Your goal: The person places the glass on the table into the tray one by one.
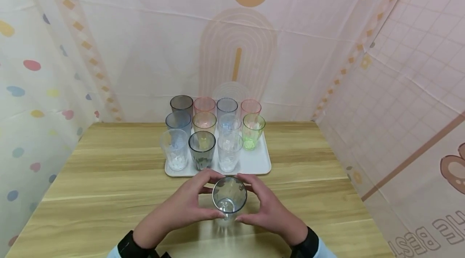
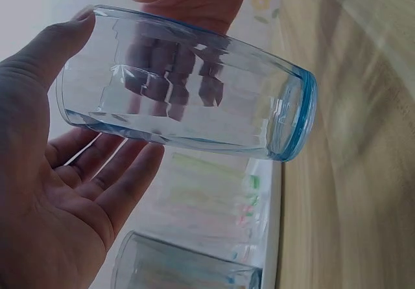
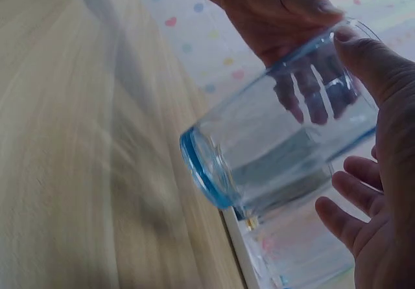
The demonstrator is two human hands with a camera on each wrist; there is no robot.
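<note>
A see-through drinking glass (image 1: 229,195) is held between both hands in front of the tray. Its thick base (image 2: 301,114) looks blue in the wrist views and is raised off the tabletop, with its shadow below. My left hand (image 1: 185,205) grips the left side near the rim, thumb in front and fingers behind. On the opposite side, my right hand (image 1: 269,209) holds it the same way, its thumb (image 3: 363,52) by the rim. In the head view the glass stands roughly upright, mouth up. Nothing is visible inside it.
Just beyond the hands lies a white tray (image 1: 267,165) with several tumblers in rows. A dark grey tumbler (image 1: 202,149) and a green one (image 1: 253,131) are among them. The wooden tabletop (image 1: 109,193) ends at a patterned curtain (image 1: 152,56) behind.
</note>
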